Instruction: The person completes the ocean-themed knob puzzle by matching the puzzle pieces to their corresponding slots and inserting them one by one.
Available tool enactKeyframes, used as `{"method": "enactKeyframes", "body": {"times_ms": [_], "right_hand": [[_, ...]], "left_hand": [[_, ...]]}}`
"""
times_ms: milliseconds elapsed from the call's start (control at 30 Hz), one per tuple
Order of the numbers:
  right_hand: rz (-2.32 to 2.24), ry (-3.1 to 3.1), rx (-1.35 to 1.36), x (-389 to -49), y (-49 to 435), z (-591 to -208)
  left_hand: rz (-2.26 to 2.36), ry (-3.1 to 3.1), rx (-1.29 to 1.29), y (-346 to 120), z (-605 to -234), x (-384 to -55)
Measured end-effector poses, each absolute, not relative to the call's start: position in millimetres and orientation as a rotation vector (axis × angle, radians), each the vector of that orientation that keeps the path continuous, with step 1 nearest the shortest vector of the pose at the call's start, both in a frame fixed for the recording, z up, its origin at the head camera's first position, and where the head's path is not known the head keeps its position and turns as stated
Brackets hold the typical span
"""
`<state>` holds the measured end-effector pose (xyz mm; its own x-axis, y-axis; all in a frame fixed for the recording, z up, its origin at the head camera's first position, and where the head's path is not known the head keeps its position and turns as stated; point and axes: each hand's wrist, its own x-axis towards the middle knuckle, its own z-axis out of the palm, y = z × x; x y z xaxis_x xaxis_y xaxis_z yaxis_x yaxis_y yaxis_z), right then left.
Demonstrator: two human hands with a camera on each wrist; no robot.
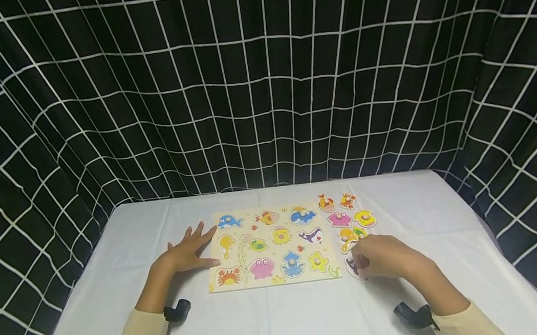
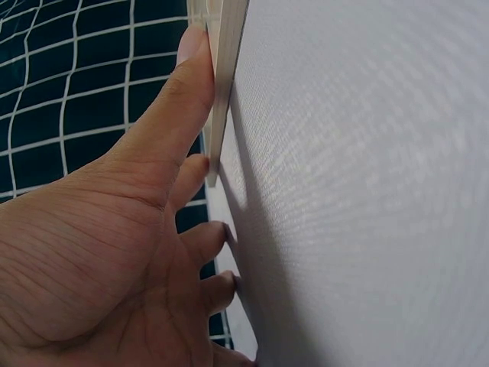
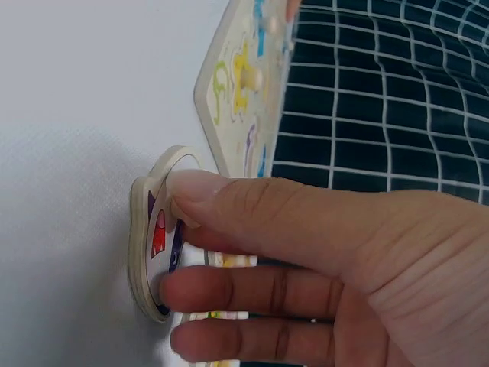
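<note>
A wooden peg puzzle board [image 1: 303,278] with sea-animal pictures lies on the table. My left hand [image 1: 185,252] rests at its left edge with fingers spread, the thumb [image 2: 195,69] lying along the board's side in the left wrist view. Right of the board, my right hand [image 1: 387,256] pinches a purple shark piece [image 3: 157,245] between thumb and forefinger. This piece stands close to the tablecloth, its knob hidden behind the thumb. Knobs show on the squid piece [image 1: 292,263], the star piece [image 1: 318,261] and the blue whale piece [image 1: 303,215] in the board.
Loose knobbed pieces lie beyond the right hand: a fish [image 1: 326,204], a crab [image 1: 347,201], a pink shell [image 1: 339,219], a yellow round piece [image 1: 365,218], an orange seahorse [image 1: 345,238] and a partly hidden green one. A black grid curtain [image 1: 264,96] surrounds the white table [image 1: 305,319].
</note>
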<state>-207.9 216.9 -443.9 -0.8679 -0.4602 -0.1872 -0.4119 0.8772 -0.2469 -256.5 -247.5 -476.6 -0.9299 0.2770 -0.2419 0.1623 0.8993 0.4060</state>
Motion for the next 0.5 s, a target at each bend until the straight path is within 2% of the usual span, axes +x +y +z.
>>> {"method": "enactKeyframes", "body": {"times_ms": [500], "right_hand": [[-0.280, 2.842, -0.653, -208.7, 215.9, -448.6]], "left_hand": [[0.564, 2.768, 0.339, -248.5, -479.2, -257.6]]}}
